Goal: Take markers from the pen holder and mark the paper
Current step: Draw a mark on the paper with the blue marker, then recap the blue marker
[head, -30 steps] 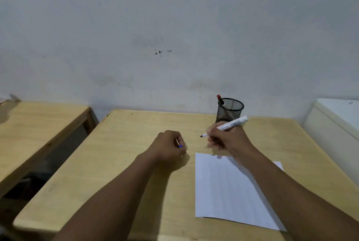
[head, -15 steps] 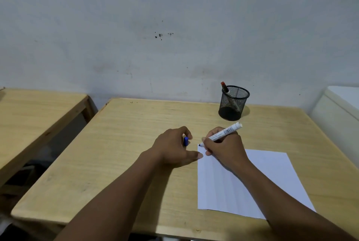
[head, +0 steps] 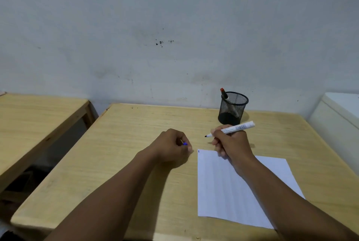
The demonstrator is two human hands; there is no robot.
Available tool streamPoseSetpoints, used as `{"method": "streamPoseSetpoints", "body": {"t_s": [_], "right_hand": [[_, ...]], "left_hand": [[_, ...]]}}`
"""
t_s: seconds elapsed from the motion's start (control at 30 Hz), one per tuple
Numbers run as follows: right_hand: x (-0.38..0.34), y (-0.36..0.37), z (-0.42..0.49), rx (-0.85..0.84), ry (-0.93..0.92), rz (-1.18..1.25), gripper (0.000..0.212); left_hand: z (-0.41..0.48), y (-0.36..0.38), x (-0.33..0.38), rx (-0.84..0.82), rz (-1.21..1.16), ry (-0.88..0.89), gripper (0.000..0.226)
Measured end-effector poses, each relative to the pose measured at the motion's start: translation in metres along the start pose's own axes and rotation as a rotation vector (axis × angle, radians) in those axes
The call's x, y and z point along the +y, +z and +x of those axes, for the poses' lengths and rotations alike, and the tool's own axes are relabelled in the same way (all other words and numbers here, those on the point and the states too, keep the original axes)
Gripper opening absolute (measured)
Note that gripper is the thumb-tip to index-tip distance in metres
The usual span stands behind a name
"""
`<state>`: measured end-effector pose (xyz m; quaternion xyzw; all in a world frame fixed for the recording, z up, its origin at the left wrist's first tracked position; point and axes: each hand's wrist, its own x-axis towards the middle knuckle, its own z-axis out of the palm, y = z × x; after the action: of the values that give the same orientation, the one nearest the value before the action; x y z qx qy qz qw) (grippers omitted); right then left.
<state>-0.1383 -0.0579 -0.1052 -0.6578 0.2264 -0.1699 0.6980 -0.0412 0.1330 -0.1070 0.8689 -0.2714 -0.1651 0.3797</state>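
Observation:
My right hand (head: 231, 142) grips an uncapped white marker (head: 233, 129), its dark tip pointing left, lifted above the table just beyond the paper's far edge. A white sheet of paper (head: 229, 188) lies on the wooden table (head: 136, 124); a short dark mark (head: 198, 151) sits at its far left corner. My left hand (head: 171, 148) rests closed on the table left of the paper, with the marker's blue cap (head: 185, 144) showing between its fingers. A black mesh pen holder (head: 232, 107) stands behind my right hand, holding a red-capped marker (head: 223, 93).
A second wooden table (head: 35, 120) stands to the left across a gap. A white cabinet-like object (head: 338, 114) is against the table's right side. A grey wall runs behind the table.
The marker tip was on the paper's far left corner half a second ago; my right hand has since lifted it up and away, leaving a short mark. My left hand curled shut.

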Motion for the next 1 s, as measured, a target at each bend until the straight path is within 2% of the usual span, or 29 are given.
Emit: {"method": "streamPoseSetpoints", "body": {"t_s": [0.1,0.2,0.33,0.57,0.77,0.9,1.0], "right_hand": [[-0.035,-0.003,0.01,-0.069,0.001,0.092,0.001],[-0.072,-0.005,0.025,-0.162,0.052,0.165,0.011],[-0.103,-0.009,0.039,-0.157,0.05,0.246,0.014],[-0.119,-0.014,0.048,-0.166,-0.005,0.27,0.015],[-0.114,-0.014,0.049,-0.191,-0.012,0.24,0.015],[-0.107,-0.016,0.053,-0.247,0.016,0.226,0.017],[-0.115,-0.025,0.061,-0.279,0.097,0.086,0.036]], "left_hand": [[0.008,-0.014,0.01,0.059,-0.277,0.013,0.005],[0.02,-0.031,0.036,0.091,-0.567,-0.002,0.01],[0.038,-0.044,0.067,0.041,-0.767,0.019,0.01],[0.057,-0.042,0.09,-0.008,-0.876,0.025,0.009],[0.063,-0.033,0.098,-0.026,-0.86,0.047,0.01],[0.068,-0.027,0.101,0.032,-0.824,0.062,0.011],[0.073,-0.028,0.109,0.129,-0.751,0.103,0.012]]}}
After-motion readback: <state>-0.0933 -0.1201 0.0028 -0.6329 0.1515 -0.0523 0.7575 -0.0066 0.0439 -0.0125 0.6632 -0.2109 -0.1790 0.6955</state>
